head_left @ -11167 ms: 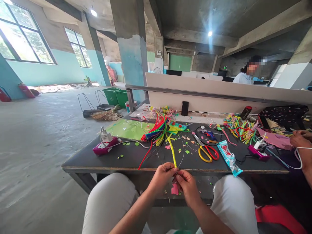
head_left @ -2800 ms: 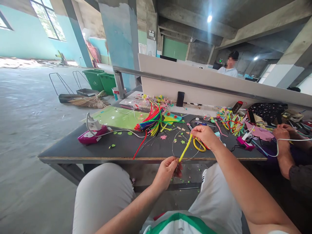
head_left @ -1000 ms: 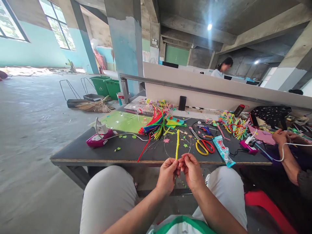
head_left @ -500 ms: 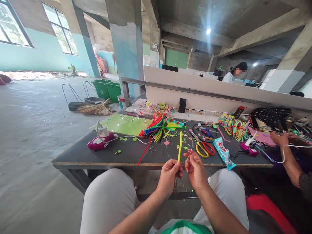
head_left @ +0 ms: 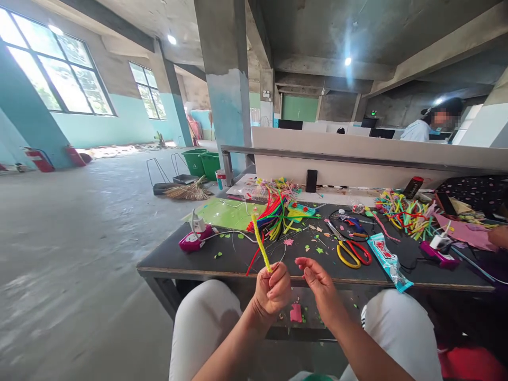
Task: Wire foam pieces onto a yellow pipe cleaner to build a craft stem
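Observation:
My left hand (head_left: 273, 288) is closed around the lower end of a yellow pipe cleaner (head_left: 261, 242), which tilts up and to the left. A thin wire (head_left: 282, 254) also rises from beside its fingers. A short gap to the right, my right hand (head_left: 319, 288) has its thumb and fingers apart, with nothing visible between them. Beyond the hands lie a bundle of coloured pipe cleaners (head_left: 280, 214), a pink paper star (head_left: 289, 242) and small green scraps. Scissors (head_left: 353, 251) with one yellow and one red handle rest to the right.
The dark table (head_left: 230, 264) holds a blue-and-white wrapper (head_left: 389, 262), purple power strips (head_left: 193, 242), a phone (head_left: 311, 181) and another pipe-cleaner pile (head_left: 408, 214). A co-worker's hand (head_left: 498, 236) shows at the right edge. Another person stands behind the partition (head_left: 337, 151).
The view has turned left. The yellow pipe cleaner went from nearly upright to leaning left in my left hand. My right hand has opened its fingers and moved away from the left.

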Tool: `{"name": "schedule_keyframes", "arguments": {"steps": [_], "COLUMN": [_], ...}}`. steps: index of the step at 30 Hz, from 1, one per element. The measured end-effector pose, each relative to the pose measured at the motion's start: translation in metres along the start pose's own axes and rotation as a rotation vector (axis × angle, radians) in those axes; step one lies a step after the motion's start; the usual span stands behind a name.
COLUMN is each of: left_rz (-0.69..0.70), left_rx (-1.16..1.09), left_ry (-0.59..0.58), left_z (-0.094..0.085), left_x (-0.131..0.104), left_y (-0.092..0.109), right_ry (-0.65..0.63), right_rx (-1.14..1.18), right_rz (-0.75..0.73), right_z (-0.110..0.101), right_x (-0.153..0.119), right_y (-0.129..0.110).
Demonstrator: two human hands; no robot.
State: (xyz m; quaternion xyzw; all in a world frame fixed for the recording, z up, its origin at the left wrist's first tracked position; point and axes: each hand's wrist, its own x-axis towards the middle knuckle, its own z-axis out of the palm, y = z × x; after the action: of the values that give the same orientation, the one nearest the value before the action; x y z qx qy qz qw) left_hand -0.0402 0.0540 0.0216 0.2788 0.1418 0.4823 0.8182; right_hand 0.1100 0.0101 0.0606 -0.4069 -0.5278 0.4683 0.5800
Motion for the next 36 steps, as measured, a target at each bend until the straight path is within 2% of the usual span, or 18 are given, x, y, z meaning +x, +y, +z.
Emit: {"name": "schedule_keyframes", "arguments": {"steps": [2,5,10,15,21,27,33,36], "left_rz": [-0.008,-0.01,0.067,0.231,0.386,0.439,0.342,0.342], "left_rx": [0.057,0.072,0.014,0.059,0.174,0.325,0.559,0.597], "left_ry": [0.004,-0.03,-0.122,-0.035,0.178,0.256,0.201,0.249], "left_z": [-0.005,-0.001,0.023,0.044,0.05,0.043,0.037,0.038], "left_x": [0.001,0.003,0.004,0.007,0.008,0.011,0.013,0.014], "left_y": [-0.001,0.003,0.012,0.005,-0.027,-0.058,-0.06,-0.054], "right_ry": [-0.002,0.003,0.029,0.044,0.098,0.154,0.252,0.269], "right_rx": [-0.032,-0.079,-0.137,-0.156,-0.064,0.056,0.158,0.191], "right_rz": [-0.035,-0.089,-0.195,-0.275,-0.131,-0.061,0.076,0.083], "right_z": [0.005,0.008,0.006,0.003,0.002,-0.002,-0.02,-0.029], "right_x": [-0.001,-0.004,-0.008,-0.006,-0.002,0.005,0.011,0.011], "right_y": [-0.005,-0.007,-0.003,-0.003,0.0,0.02,0.034,0.033]}}
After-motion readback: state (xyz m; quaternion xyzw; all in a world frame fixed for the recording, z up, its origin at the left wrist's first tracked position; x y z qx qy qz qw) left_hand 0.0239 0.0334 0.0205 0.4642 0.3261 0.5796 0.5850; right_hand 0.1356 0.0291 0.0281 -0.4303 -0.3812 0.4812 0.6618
